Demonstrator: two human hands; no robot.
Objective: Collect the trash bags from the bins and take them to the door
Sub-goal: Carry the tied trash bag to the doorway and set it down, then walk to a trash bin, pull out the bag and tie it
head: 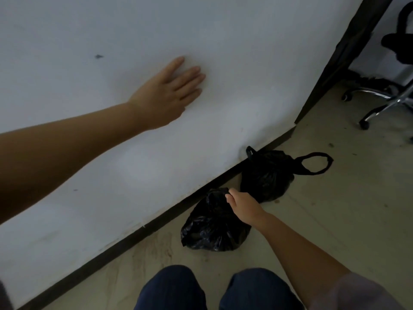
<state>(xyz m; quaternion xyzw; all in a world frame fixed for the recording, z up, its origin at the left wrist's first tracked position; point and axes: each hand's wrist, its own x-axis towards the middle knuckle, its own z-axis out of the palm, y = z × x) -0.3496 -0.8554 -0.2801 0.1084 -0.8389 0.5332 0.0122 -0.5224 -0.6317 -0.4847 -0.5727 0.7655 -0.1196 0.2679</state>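
Now the right hand (240,205) grips the near trash bag's (212,227) top.

We see a pale, scuffed floor (335,209). On it lie two black trash bags (214,227) and a chair base (388,101).

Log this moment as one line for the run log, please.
left hand flat on wall | right hand grips near trash bag | far trash bag on floor by baseboard

White wall (223,30), beige floor (335,220).
A dark baseboard (156,220) runs along the wall's foot; an office chair's chrome wheeled base (384,101) stands at upper right.
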